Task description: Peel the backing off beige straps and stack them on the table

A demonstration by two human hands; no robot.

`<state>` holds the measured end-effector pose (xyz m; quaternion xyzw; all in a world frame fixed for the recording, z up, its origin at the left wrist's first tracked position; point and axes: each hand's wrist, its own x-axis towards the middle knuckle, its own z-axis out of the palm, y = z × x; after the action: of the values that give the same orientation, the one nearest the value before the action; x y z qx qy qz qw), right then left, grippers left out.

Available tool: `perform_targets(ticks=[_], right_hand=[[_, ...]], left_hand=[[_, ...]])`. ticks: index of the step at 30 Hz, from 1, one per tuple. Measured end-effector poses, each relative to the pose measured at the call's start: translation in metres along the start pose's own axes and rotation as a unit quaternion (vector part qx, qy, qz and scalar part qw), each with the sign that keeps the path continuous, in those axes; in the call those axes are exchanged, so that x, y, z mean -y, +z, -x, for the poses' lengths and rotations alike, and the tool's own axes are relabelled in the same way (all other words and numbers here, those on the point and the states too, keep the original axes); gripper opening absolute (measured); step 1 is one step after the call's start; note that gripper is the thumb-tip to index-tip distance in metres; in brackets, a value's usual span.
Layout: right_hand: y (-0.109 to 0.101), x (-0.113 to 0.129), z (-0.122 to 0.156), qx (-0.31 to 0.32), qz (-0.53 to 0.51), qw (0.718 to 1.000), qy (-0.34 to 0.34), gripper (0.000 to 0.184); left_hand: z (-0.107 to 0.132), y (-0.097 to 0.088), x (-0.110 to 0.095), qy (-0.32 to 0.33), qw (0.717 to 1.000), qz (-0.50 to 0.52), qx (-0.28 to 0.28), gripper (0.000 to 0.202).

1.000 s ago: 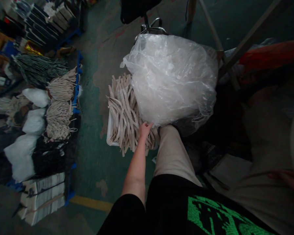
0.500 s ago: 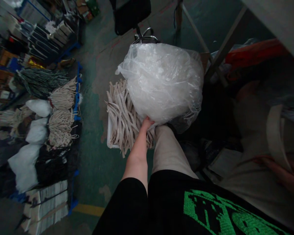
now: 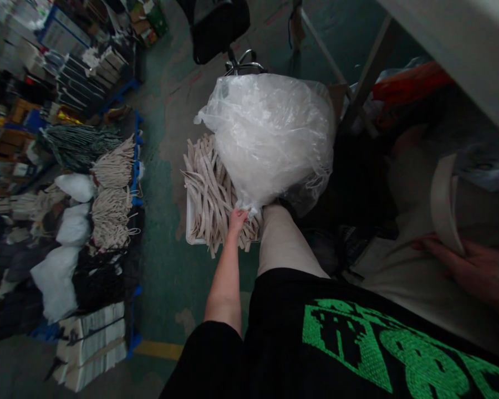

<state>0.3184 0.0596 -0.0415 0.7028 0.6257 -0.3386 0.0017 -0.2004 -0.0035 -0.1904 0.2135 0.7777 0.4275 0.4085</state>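
Observation:
My left hand [image 3: 238,218] reaches down and pinches the gathered lower edge of a big clear plastic bag [image 3: 274,133], bulging with whitish contents that I cannot make out. The bag rests partly over a white tray [image 3: 188,221] heaped with beige fabric strips [image 3: 208,194]. Over at the right, my right hand [image 3: 478,263] is closed round a beige strap [image 3: 443,194], which curves upward in a loop in front of my trouser leg. Shadow dims that side.
Left of the green floor, blue pallets [image 3: 136,166] carry bundled cords [image 3: 112,213], white bags [image 3: 58,282] and stacked strips [image 3: 91,343]. A black office chair [image 3: 220,27] stands ahead. At the upper right a table [image 3: 461,50] overhangs orange material [image 3: 411,86].
My left hand has pulled the bag's lower edge slightly left and toward me, over the strips. My right hand and its strap appear further left in view.

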Motion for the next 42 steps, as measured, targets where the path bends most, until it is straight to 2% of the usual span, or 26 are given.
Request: perform_targets(ticks=[3, 5, 10, 13, 17, 21, 24, 26, 28, 30, 33, 36, 38, 42], right_hand=[[-0.002, 0.012, 0.004, 0.011, -0.077, 0.994, 0.079, 0.031], [-0.005, 0.022, 0.007, 0.010, -0.094, 0.990, 0.104, 0.024], [-0.012, 0.043, 0.007, 0.008, -0.084, 0.985, 0.151, 0.020], [-0.011, 0.046, 0.006, 0.007, -0.081, 0.984, 0.161, 0.018], [-0.008, 0.048, 0.010, 0.002, -0.129, 0.982, 0.140, 0.014], [-0.010, 0.054, 0.017, -0.004, -0.122, 0.982, 0.142, 0.016], [-0.013, 0.057, 0.021, 0.006, -0.134, 0.983, 0.123, 0.016], [-0.014, 0.059, 0.025, 0.035, -0.162, 0.982, 0.087, 0.017], [-0.012, 0.066, 0.030, 0.087, -0.216, 0.972, 0.032, 0.020], [-0.006, 0.079, 0.037, 0.158, -0.275, 0.948, -0.029, 0.026], [0.012, 0.108, 0.047, 0.268, -0.339, 0.899, -0.075, 0.042], [0.033, 0.139, 0.054, 0.362, -0.393, 0.841, -0.087, 0.055], [0.043, 0.154, 0.055, 0.361, -0.420, 0.828, -0.089, 0.053], [0.045, 0.170, 0.052, 0.237, -0.452, 0.854, -0.101, 0.038]], left_hand=[[0.013, -0.001, 0.003, -0.004, 0.999, 0.030, -0.038, 0.047], [0.023, -0.002, 0.007, -0.017, 0.998, 0.044, -0.046, 0.047], [0.054, -0.004, 0.014, -0.088, 0.995, 0.040, 0.014, 0.035], [0.069, -0.004, 0.010, -0.122, 0.991, 0.034, 0.041, 0.034], [0.086, -0.004, -0.011, -0.128, 0.988, 0.048, 0.079, 0.034], [0.108, -0.007, -0.042, -0.111, 0.983, 0.090, 0.116, 0.034], [0.131, -0.009, -0.062, -0.103, 0.977, 0.129, 0.139, 0.036], [0.150, -0.008, -0.075, -0.103, 0.965, 0.177, 0.161, 0.038], [0.170, -0.002, -0.088, -0.104, 0.950, 0.223, 0.194, 0.041], [0.190, 0.008, -0.099, -0.096, 0.939, 0.241, 0.227, 0.047], [0.212, 0.030, -0.114, -0.067, 0.935, 0.235, 0.259, 0.057], [0.224, 0.052, -0.128, -0.039, 0.933, 0.188, 0.303, 0.065], [0.227, 0.063, -0.137, -0.010, 0.932, 0.136, 0.335, 0.069], [0.227, 0.079, -0.156, 0.074, 0.931, 0.080, 0.349, 0.072]])
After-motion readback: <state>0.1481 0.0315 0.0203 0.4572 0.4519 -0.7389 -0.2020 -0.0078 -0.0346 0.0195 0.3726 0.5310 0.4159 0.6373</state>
